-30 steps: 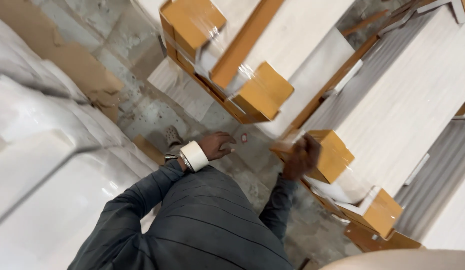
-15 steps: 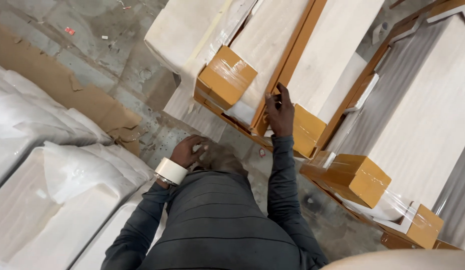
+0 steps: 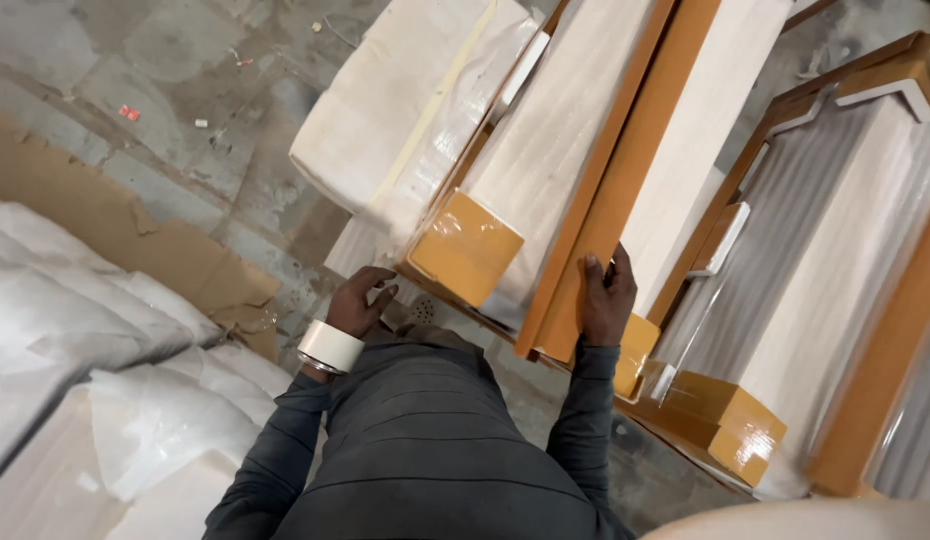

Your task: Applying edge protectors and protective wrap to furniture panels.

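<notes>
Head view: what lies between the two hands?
A cardboard corner cap on a wrapped panel lies between the left hand and right hand.
</notes>
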